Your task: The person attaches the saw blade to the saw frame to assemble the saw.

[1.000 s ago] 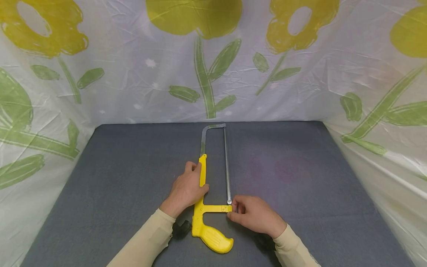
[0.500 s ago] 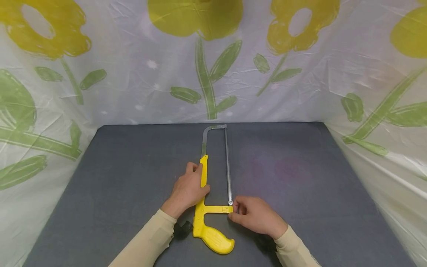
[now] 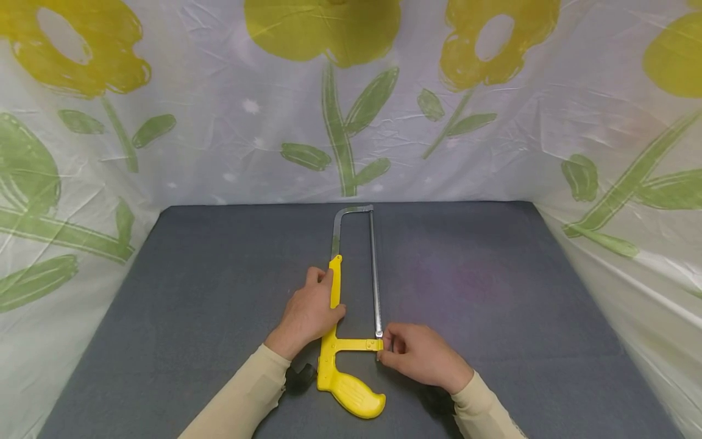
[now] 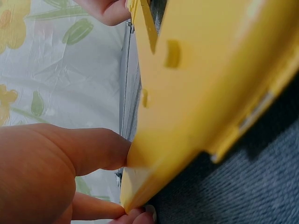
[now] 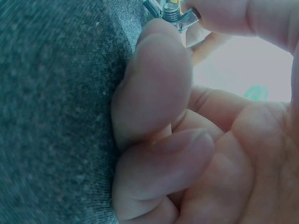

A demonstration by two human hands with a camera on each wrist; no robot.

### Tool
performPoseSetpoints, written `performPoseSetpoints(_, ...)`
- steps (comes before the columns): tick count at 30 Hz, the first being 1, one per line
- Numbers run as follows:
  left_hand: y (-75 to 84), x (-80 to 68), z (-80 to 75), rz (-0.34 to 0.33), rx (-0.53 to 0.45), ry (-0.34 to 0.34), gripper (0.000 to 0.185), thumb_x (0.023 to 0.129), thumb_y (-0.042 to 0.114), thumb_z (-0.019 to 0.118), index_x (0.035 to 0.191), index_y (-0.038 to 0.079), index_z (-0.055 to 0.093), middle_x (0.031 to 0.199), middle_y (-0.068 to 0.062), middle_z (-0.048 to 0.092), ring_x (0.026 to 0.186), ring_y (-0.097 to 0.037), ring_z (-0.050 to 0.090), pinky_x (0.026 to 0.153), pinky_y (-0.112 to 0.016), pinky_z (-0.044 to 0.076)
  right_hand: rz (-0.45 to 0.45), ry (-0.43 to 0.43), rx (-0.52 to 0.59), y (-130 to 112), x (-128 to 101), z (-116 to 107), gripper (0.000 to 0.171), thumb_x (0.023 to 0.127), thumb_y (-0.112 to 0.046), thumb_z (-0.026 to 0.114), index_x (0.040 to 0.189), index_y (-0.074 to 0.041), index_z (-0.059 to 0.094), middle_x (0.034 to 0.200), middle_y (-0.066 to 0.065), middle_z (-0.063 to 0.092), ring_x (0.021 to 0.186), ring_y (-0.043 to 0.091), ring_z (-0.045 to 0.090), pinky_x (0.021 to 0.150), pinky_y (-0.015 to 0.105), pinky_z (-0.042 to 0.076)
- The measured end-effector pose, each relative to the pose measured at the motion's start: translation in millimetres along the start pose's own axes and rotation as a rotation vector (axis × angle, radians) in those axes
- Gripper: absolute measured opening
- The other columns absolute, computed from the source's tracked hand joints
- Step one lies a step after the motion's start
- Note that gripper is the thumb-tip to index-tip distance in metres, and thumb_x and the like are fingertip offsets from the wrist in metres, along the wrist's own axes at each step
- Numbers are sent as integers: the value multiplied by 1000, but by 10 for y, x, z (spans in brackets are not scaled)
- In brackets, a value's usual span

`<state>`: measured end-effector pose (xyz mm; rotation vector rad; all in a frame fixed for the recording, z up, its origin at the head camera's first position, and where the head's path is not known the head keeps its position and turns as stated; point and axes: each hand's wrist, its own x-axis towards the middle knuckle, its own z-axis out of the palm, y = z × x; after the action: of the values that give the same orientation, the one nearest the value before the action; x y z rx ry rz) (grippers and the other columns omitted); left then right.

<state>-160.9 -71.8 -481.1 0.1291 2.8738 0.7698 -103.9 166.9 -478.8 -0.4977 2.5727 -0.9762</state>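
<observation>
A hacksaw (image 3: 356, 395) with a yellow handle and frame lies on the dark cloth, its steel bow pointing away from me. The thin blade (image 3: 375, 274) runs along its right side. My left hand (image 3: 309, 308) grips the yellow frame above the handle; in the left wrist view, thumb and fingers pinch the yellow frame (image 4: 187, 93). At the near end of the blade, my right hand (image 3: 425, 355) has its thumb and forefinger on a metal wing nut (image 5: 171, 13) with a threaded stud through it. The other right fingers curl in toward the palm.
A dark grey cloth (image 3: 219, 274) covers the table. Behind it and along both sides hangs a white curtain (image 3: 219, 122) printed with yellow flowers and green leaves. A black strap piece (image 3: 300, 378) shows at the left wrist.
The head view has shifted slightly. My right thumb has moved a little at the wing nut, and a bit of metal now shows below the yellow crossbar. The left hand keeps its grip.
</observation>
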Motion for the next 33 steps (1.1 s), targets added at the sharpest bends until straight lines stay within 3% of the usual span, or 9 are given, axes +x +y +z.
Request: performPoseSetpoints(33,1,-9,-10,0,-13,2,83,96,22,80,166,1,40,150,-17,46,62,-18,56,54,-28,43,-41,-3,16,19,-6,-17,14,96,-25,77,88,-24,65,64,-14,52,53,0,42,52,23,34)
